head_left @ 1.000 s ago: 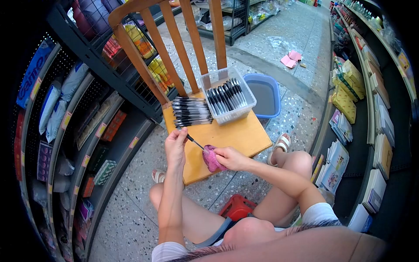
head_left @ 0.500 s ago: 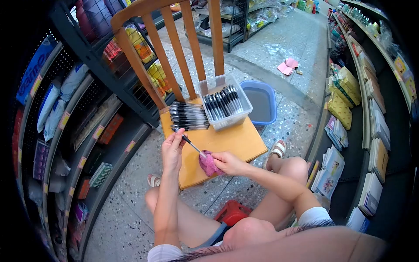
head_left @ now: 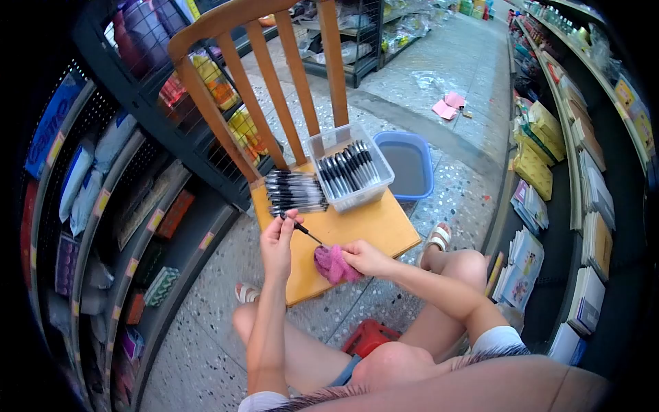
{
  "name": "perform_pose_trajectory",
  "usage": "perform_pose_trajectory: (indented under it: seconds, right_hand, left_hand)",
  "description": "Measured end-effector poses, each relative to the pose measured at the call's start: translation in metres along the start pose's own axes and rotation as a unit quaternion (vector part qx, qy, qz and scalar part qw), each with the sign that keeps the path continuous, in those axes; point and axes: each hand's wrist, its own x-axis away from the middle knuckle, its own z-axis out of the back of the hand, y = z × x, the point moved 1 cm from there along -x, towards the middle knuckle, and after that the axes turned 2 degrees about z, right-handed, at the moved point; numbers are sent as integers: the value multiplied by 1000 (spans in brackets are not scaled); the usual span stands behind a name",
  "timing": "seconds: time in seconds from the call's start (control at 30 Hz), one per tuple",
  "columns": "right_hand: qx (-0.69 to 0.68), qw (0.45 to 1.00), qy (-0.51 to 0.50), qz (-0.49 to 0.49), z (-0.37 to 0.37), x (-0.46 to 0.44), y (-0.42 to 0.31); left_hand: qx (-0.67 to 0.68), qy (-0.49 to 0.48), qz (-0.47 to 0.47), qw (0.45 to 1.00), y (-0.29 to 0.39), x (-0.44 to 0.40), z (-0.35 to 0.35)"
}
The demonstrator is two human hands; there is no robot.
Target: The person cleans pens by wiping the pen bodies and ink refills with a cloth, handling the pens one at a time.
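Observation:
A black-and-clear pen (head_left: pixel 302 229) is pinched at its capped end by my left hand (head_left: pixel 277 247), its other end slanting down to the right. My right hand (head_left: pixel 366 258) grips a pink cloth (head_left: pixel 335 264), which is bunched against the pen's lower end and hides its tip. Both hands are above the seat of a wooden chair (head_left: pixel 374 226). Beyond my left hand lies a row of similar pens (head_left: pixel 295 191) on the seat. To their right, a clear plastic box (head_left: pixel 357 200) holds several more pens (head_left: pixel 348 168) standing at a slant.
A blue basin (head_left: pixel 431 165) of greyish water stands on the floor behind the chair. Stocked shelves (head_left: pixel 175 237) run along the left, with more shelves (head_left: pixel 576 199) on the right. A red stool (head_left: pixel 371 338) is beneath me. Pink paper (head_left: pixel 448 106) lies farther off.
The view has shifted slightly. The pen is still between my hands, a little lower in view, and the cloth now covers more of its lower end.

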Motion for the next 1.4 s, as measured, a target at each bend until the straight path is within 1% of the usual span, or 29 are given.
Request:
perform_pose_trajectory:
  seconds: [0.07, 0.1, 0.2, 0.3, 0.4, 0.5, 0.7, 0.8, 0.9, 1.1, 1.2, 1.3, 1.4]
  right_hand:
    - [-4, 1000, 4, -3, 1, -2, 4]
    - [-7, 1000, 7, -6, 0, -2, 9]
    - [12, 999, 29, 36, -1, -7, 25]
    - [32, 998, 2, 55, -1, -9, 32]
    - [131, 984, -5, 123, -1, -7, 22]
    - [131, 981, 4, 142, -5, 2, 1]
    - [169, 974, 20, 147, -6, 4, 0]
    - [187, 972, 5, 144, -3, 2, 7]
    - [185, 972, 11, 145, -4, 1, 12]
    - [229, 957, 4, 179, -2, 6, 1]
    - [224, 945, 32, 235, -5, 6, -1]
    - [244, 936, 22, 252, -5, 10, -8]
    - [253, 930, 17, 267, -6, 12, -12]
  left_hand:
    - [-30, -5, -25, 999, 2, 4, -5]
    - [-28, -4, -23, 999, 3, 5, -7]
    - [-17, 5, -14, 1000, 3, 2, -7]
    - [15, 1, -10, 1000, -4, -2, -2]
    - [29, 18, 8, 999, -2, -3, -2]
    - [39, 14, 12, 999, -1, -3, -1]
    - [36, 9, 24, 999, -4, -4, 0]
    - [32, 5, 23, 999, -5, -4, -1]
    - [34, 6, 23, 999, -5, -4, -1]
    - [74, 6, 50, 996, -5, -5, 2]
    - [113, 14, 82, 990, -8, -6, 4]
    - [146, 3, 111, 983, -13, -7, 9]
    - [145, -12, 109, 983, -13, -6, 8]
